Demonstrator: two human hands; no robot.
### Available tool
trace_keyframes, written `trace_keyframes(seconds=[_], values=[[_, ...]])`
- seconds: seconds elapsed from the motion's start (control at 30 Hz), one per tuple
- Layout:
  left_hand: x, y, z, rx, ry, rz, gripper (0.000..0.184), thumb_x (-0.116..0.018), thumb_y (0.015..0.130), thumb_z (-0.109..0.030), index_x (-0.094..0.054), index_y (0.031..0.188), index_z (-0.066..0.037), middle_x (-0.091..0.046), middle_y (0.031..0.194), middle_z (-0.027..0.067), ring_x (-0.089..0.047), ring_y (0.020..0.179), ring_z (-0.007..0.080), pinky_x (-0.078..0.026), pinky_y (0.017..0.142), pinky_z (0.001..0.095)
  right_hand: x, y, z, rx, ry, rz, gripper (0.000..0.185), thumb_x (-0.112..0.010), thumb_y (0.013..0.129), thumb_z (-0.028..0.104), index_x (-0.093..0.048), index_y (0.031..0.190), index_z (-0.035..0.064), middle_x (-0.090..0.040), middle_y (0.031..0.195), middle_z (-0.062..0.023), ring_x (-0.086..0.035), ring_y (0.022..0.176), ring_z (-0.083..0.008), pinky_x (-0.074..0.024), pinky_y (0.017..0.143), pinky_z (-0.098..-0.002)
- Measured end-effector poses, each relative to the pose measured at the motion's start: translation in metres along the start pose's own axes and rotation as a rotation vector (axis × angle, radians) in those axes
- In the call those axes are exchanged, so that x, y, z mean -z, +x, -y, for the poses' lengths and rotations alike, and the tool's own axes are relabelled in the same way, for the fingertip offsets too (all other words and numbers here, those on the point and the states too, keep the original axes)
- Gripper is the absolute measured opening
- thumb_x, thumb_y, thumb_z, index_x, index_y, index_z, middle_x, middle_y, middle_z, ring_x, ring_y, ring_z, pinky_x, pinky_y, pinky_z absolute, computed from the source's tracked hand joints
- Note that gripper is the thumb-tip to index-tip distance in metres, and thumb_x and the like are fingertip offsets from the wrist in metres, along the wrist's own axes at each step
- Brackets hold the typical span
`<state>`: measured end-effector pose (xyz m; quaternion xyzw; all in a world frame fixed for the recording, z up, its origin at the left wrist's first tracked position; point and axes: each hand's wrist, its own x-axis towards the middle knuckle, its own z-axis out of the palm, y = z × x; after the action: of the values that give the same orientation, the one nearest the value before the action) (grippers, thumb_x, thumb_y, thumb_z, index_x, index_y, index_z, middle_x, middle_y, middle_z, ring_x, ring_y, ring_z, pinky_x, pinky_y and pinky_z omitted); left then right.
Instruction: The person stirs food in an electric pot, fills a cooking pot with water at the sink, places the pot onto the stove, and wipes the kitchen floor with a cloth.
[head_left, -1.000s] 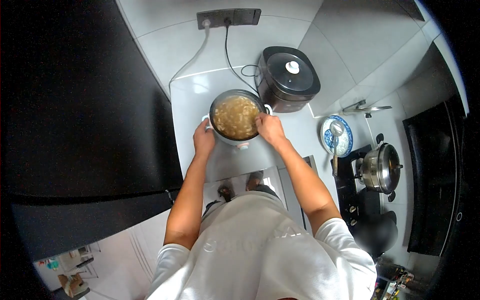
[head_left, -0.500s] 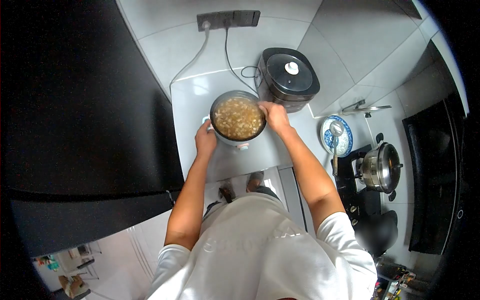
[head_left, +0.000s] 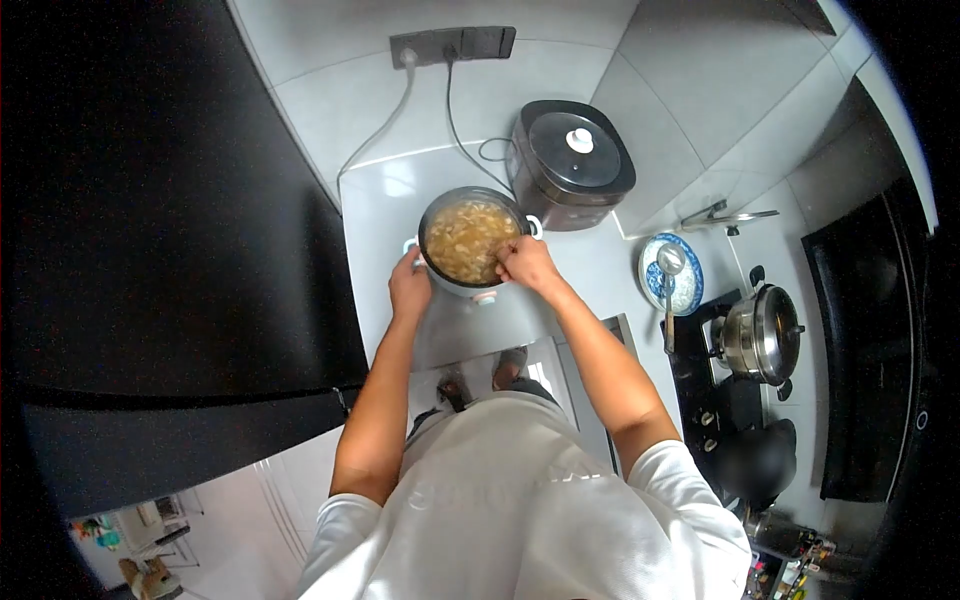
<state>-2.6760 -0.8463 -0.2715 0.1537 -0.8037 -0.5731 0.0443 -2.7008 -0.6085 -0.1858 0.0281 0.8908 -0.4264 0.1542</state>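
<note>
An electric cooking pot (head_left: pixel 452 288) with a dark inside, pale handles and a pinkish dial stands on the counter before me. Brownish soup (head_left: pixel 468 238) with pale chunks fills much of it. My left hand (head_left: pixel 409 287) is closed at the pot's left handle, with its fingers partly hidden. Over the front right of the pot, my right hand (head_left: pixel 525 262) is closed in a pinch near the soup's surface. Whatever it grips is hidden from view.
A black cooker (head_left: pixel 570 195) with a white-knobbed lid on top stands behind the pot, and cords run to a wall socket (head_left: pixel 453 46). To the right are a blue-and-white plate (head_left: pixel 650 255), a spoon (head_left: pixel 670 270) and a lidded steel pot (head_left: pixel 745 335) on the stove.
My right hand has moved from the pot's right rim toward its front right, uncovering the right handle. The soup's surface has shifted. My left hand stays at the left handle.
</note>
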Motion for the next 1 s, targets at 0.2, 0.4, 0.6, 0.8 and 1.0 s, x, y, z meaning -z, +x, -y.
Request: trace_keyframes(seconds=[0.2,0.4,0.6,0.8,1.0], values=[[0.009,-0.013,-0.021,0.032,0.01,0.006,0.041,-0.053,0.094,-0.004,-0.061,0.135,-0.006,-0.065,0.13,0.02,-0.062,0.121,0.0324,-0.047,0.101,0.0372,0.004,0.02,-0.017,0.276,-0.049,-0.411,0.026,-0.052,0.096,0.02,-0.073,0.104,0.0062,-0.071,0.088,-0.0237,-0.07,0.08,-0.0406,-0.0559,0.078,-0.048],[0.007,0.0,0.011,0.001,0.044,-0.047,0.043,-0.053,0.091,-0.002,-0.062,0.132,-0.004,-0.065,0.13,0.0206,-0.062,0.121,0.0327,-0.047,0.102,0.0367,0.014,0.037,-0.024,0.217,-0.263,-0.567,0.025,-0.053,0.098,0.025,-0.07,0.099,0.0057,-0.068,0.089,-0.0276,-0.066,0.087,-0.0484,-0.0523,0.081,-0.0558],[0.014,-0.004,0.006,0.012,0.018,-0.034,0.043,-0.053,0.09,-0.002,-0.062,0.132,-0.003,-0.064,0.13,0.0218,-0.062,0.121,0.0331,-0.046,0.103,0.036,-0.018,0.062,-0.014,0.24,-0.238,-0.499,0.026,-0.054,0.098,0.026,-0.07,0.099,0.0053,-0.068,0.089,-0.0271,-0.066,0.088,-0.0477,-0.0515,0.083,-0.0551],[0.012,-0.005,0.003,0.05,0.021,-0.03,0.044,-0.054,0.092,0.0,-0.06,0.135,0.0,-0.064,0.133,0.0181,-0.061,0.121,0.0271,-0.045,0.103,0.0325,-0.044,0.073,-0.004,0.261,-0.218,-0.346,0.025,-0.057,0.097,0.025,-0.072,0.107,0.0074,-0.068,0.099,-0.0257,-0.065,0.096,-0.0449,-0.0507,0.086,-0.0517],[0.015,-0.011,-0.008,0.053,0.052,-0.029,0.045,-0.053,0.091,-0.001,-0.06,0.135,-0.001,-0.063,0.134,0.0198,-0.06,0.124,0.0303,-0.044,0.105,0.0348,-0.041,0.049,0.005,0.345,-0.222,-0.12,0.026,-0.059,0.098,0.026,-0.072,0.111,0.007,-0.069,0.099,-0.0244,-0.065,0.096,-0.044,-0.0513,0.085,-0.0488]])
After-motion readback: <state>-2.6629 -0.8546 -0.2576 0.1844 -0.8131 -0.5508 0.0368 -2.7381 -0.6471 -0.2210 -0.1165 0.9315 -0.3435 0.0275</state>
